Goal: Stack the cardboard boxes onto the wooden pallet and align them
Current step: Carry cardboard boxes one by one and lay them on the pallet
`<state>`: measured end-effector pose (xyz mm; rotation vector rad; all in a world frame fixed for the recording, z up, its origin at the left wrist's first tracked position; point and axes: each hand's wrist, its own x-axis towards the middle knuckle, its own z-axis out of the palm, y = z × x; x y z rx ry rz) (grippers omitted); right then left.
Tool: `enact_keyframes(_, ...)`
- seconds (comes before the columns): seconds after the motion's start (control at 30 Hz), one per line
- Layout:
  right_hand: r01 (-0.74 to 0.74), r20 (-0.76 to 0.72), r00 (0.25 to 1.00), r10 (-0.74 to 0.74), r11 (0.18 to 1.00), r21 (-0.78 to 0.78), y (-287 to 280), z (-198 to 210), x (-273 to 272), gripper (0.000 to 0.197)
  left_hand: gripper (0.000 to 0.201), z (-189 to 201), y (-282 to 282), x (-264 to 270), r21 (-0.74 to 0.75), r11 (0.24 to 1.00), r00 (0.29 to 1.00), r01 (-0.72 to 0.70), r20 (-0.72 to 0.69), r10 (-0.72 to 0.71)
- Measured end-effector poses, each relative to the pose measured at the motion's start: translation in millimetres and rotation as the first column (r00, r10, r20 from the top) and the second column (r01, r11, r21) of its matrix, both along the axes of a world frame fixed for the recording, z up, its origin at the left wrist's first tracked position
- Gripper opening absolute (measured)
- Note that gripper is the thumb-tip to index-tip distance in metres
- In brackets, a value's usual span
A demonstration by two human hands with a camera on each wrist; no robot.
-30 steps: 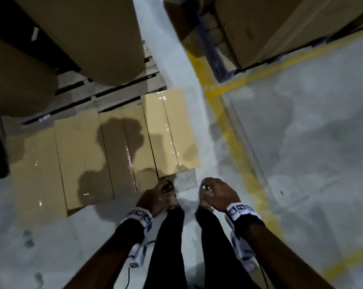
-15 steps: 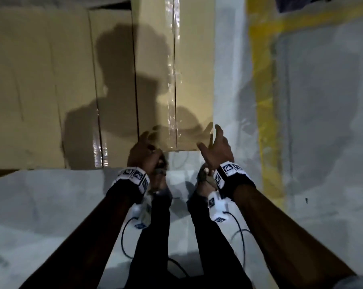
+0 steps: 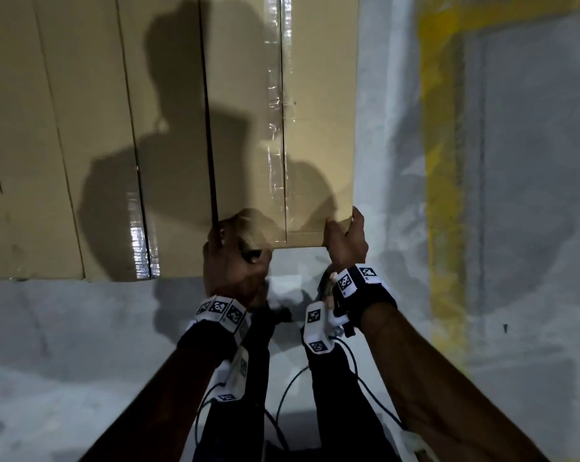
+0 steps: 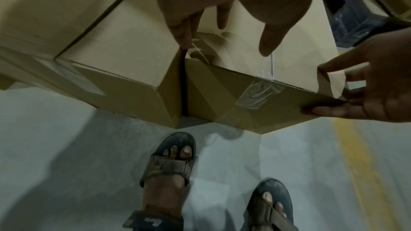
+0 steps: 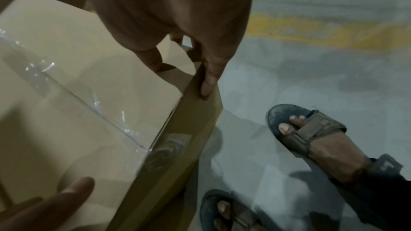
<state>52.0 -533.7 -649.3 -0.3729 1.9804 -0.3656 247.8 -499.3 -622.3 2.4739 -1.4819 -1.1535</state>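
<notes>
I am bending over a row of boxes (image 3: 65, 135) lying side by side on the floor (image 3: 65, 345), their near ends facing me. The rightmost box (image 3: 315, 128) is sticking out nearer to me than the others, with a dark gap running along its left side. My left hand (image 3: 230, 261) is reaching over that box's near left corner, fingers (image 4: 270, 41) stretched out and loose over the top by the gap, gripping nothing. My right hand (image 3: 345, 243) is pinching the near right corner, thumb lying on top and fingertips (image 5: 208, 85) pressing the end face. Clear tape (image 3: 275, 105) is running down the box's top seam. My sandals (image 4: 171, 161) are standing on the floor just short of the box. A yellow line (image 3: 443, 161) is running along the floor to the right.
</notes>
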Motion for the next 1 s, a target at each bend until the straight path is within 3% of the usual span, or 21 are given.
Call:
enact_keyframes(0.13, -0.069, -0.139, 0.989, 0.059, 0.995, -0.065, -7, -1, -23, 0.065, 0.074, -3, -8, -10, -0.030, 0.997, 0.992, -0.076, -0.107, 0.072)
enact_keyframes(0.23, -0.275, -0.225, 0.938, 0.263, 0.961, -0.020, -17, 1, -44, 0.083, 0.086, -8, -18, -17, 0.063, 0.998, 0.987, -0.018, -0.161, 0.028)
enact_keyframes(0.33, -0.587, -0.364, 0.740, 0.565, 0.808, 0.061, -32, -1, -59, 0.087, 0.088, -11, -37, -22, 0.139, 0.990, 0.958, -0.023, -0.281, 0.062)
enact_keyframes(0.43, -0.716, -0.332, 0.680, 0.654, 0.690, -0.108, -53, -13, -72, 0.085, 0.091, -21, -55, -23, 0.079, 0.996, 0.948, -0.051, -0.311, 0.074)
enact_keyframes(0.53, -0.754, -0.321, 0.654, 0.685, 0.623, -0.205, -64, -30, -80, 0.086, 0.095, -35, -58, -21, 0.004, 1.000, 0.954, -0.024, -0.298, 0.024)
enact_keyframes(0.73, -0.713, -0.390, 0.693, 0.606, 0.654, -0.252, -60, -34, -82, 0.092, 0.110, -28, -59, -40, 0.016, 0.998, 0.974, -0.052, -0.219, 0.055)
enact_keyframes(1.0, -0.761, -0.459, 0.620, 0.636, 0.629, -0.156, -64, 45, -107, 0.097, 0.110, 44, -86, -62, -0.007, 0.999, 0.999, 0.031, -0.023, -0.032)
